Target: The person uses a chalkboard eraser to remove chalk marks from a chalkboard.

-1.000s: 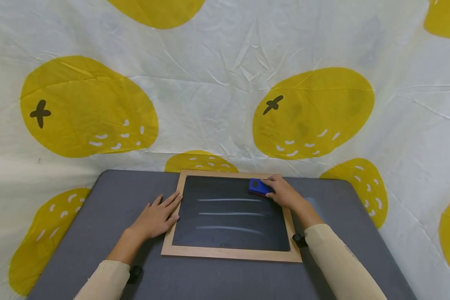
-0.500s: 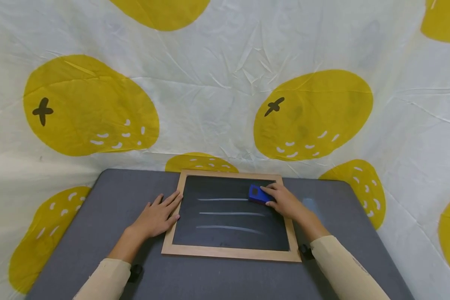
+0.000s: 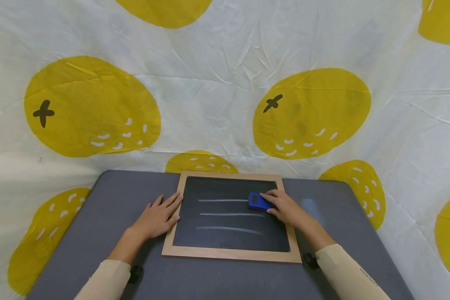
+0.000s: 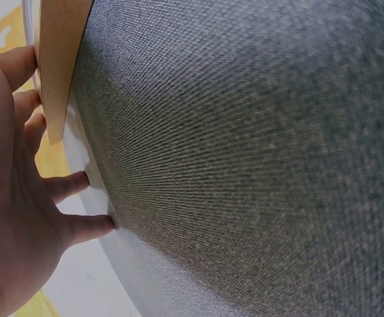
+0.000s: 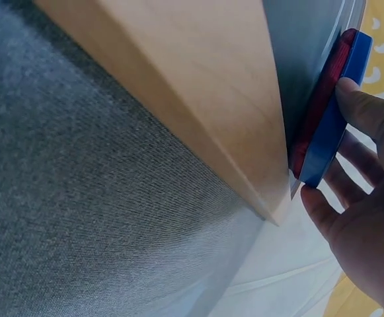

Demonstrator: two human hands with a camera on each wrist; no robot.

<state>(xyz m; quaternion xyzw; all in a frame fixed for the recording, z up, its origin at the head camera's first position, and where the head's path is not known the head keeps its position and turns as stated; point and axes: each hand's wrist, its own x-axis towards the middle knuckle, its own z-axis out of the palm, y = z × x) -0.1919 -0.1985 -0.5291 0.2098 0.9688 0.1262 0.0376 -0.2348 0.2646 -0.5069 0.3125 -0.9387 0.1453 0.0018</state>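
Observation:
A wood-framed chalkboard [image 3: 228, 234] lies on the grey table, with three pale chalk lines [image 3: 232, 214] across its dark face. My right hand [image 3: 286, 208] grips a blue eraser [image 3: 258, 201] between thumb and fingers, over the right end of the top line. In the right wrist view the red felt side of the eraser [image 5: 334, 109] faces the board. My left hand [image 3: 155, 218] has its fingers spread; some touch the frame's left edge. The left wrist view shows the left hand's fingertips [image 4: 26, 63] against the wooden frame [image 4: 61, 59], others on the table.
The grey table [image 3: 225, 279] extends around the board. A pale smudge [image 3: 310, 208] marks the table to the right of the frame. Behind hangs a white cloth [image 3: 210, 108] with large yellow fruit prints.
My right hand has moved the eraser down the board's right side, from above the top line onto its right end, which no longer shows. The left hand stays in place.

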